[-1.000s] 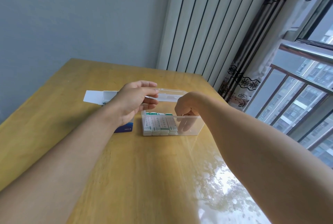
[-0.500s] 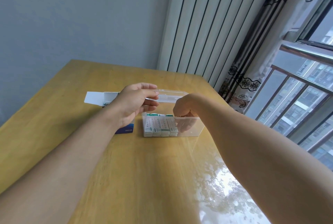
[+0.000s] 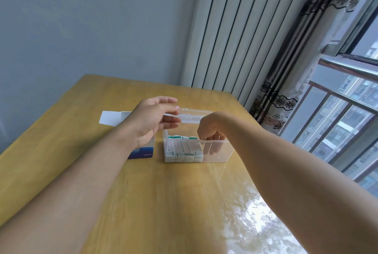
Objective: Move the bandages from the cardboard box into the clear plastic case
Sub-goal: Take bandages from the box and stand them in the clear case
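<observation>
Head view, from left to right: the cardboard box point(image 3: 141, 152) lies on the wooden tabletop point(image 3: 61, 141) at about 9 o'clock from the clear plastic case point(image 3: 216, 151), its white flap open toward 10 o'clock and its blue end partly covered by the left forearm. The left hand point(image 3: 152, 119) hovers above the box and pinches the end of the clear lid point(image 3: 192, 115) between thumb and fingers, holding it raised at 12 o'clock over the case. In the left part of the case the bandages point(image 3: 183, 149) stand packed in a row against the 9 o'clock wall. At their 3 o'clock side the right hand point(image 3: 210, 131) reaches down into the case, fingers pointing downward and loosely bent beside the stack; whether they pinch anything cannot be told. At far right a patterned curtain point(image 3: 286, 90) hangs beside the window point(image 3: 337, 120).
</observation>
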`<action>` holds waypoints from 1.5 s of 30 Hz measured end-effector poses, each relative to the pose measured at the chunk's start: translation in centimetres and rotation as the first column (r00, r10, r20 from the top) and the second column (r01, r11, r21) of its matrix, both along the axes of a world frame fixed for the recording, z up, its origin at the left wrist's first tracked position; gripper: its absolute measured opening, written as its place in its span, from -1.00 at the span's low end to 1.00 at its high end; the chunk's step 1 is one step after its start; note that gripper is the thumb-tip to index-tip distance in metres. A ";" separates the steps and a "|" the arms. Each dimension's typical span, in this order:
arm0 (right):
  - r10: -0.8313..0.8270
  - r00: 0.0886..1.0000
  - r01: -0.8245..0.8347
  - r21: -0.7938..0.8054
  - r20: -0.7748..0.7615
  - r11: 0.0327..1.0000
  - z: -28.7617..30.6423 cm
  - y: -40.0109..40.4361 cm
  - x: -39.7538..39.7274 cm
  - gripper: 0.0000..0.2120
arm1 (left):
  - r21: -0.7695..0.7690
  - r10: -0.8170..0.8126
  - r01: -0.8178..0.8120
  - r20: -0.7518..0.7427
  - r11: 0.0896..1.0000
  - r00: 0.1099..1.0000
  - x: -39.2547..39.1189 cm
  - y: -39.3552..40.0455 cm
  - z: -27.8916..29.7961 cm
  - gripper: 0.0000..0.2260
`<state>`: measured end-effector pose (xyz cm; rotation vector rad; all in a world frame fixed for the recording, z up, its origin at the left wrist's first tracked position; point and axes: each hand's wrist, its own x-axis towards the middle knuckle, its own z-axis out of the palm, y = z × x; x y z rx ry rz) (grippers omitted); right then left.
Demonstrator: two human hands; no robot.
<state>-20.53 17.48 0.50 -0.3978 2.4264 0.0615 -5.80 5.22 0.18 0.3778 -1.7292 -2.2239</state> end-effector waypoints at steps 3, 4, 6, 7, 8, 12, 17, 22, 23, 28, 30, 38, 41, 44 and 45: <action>0.039 0.993 -0.041 -0.019 -0.111 0.999 0.4 0.0 0.0 -0.81 | -0.008 0.048 -0.048 -0.038 0.999 0.998 0.1 -0.9 0.5 -0.81; 0.074 0.985 -0.079 -0.026 -0.155 0.997 0.4 -0.1 0.0 -0.79 | -0.005 0.064 -0.064 -0.045 0.998 0.997 0.2 -1.1 0.6 -0.81; 0.140 0.959 -0.156 -0.046 -0.246 0.987 0.3 -0.6 0.0 -0.74 | -0.004 0.090 -0.090 -0.050 0.996 0.995 0.2 -1.4 0.7 -0.83; 0.161 0.948 -0.184 -0.061 -0.274 0.981 0.1 -0.9 0.0 -0.72 | -0.004 0.097 -0.097 -0.049 0.995 0.994 0.3 -1.4 0.6 -0.83; 0.177 0.942 -0.205 -0.071 -0.285 0.976 -0.2 -1.2 -0.1 -0.71 | -0.002 0.100 -0.100 -0.049 0.995 0.994 0.3 -1.4 0.6 -0.84; 0.241 0.933 -0.263 -0.052 -0.266 0.963 -0.6 -2.0 0.4 -0.72 | -0.005 0.101 -0.101 -0.047 0.995 0.994 0.3 -1.4 0.6 -0.83; 0.301 0.929 -0.294 0.063 -0.214 0.954 -0.4 -2.2 1.0 -0.60 | -0.010 0.094 -0.095 -0.040 0.995 0.995 0.3 -1.4 0.5 -0.82; 0.320 0.927 -0.315 0.059 -0.195 0.947 -0.1 -2.0 1.4 -0.70 | -0.008 0.092 -0.092 -0.032 0.996 0.995 0.3 -1.3 0.5 -0.83; 0.319 0.925 -0.316 0.050 -0.206 0.947 -0.1 -2.0 1.4 -0.72 | -0.008 0.093 -0.093 -0.031 0.996 0.995 0.3 -1.3 0.5 -0.83; 0.338 0.927 -0.324 0.106 -0.165 0.940 0.2 -2.0 2.0 -0.70 | -0.007 0.095 -0.096 -0.023 0.995 0.995 0.2 -1.4 0.4 -0.84; 0.348 0.927 -0.331 0.137 -0.140 0.934 0.3 -1.9 2.2 -0.71 | -0.006 0.095 -0.095 -0.020 0.995 0.995 0.1 -1.4 0.3 -0.84; 0.302 0.943 -0.291 0.090 -0.139 0.952 0.5 -2.0 2.0 -0.72 | 0.018 0.099 -0.098 -0.033 0.995 0.995 0.2 -1.5 0.4 -0.82; 0.265 0.945 -0.273 -0.015 -0.192 0.962 2.5 -1.9 1.9 -0.72 | 0.033 0.165 -0.163 -0.092 0.986 0.982 0.6 -2.1 1.1 -0.88; 0.291 0.885 -0.351 -0.111 -0.364 0.930 6.5 -2.8 2.6 -0.69 | 0.058 0.344 -0.339 -0.145 0.939 0.928 1.2 -4.4 1.5 -0.95; 0.291 0.851 -0.390 -0.154 -0.437 0.908 7.6 -3.3 3.1 -0.71 | 0.043 0.422 -0.421 -0.140 0.906 0.895 1.2 -5.3 1.3 -0.95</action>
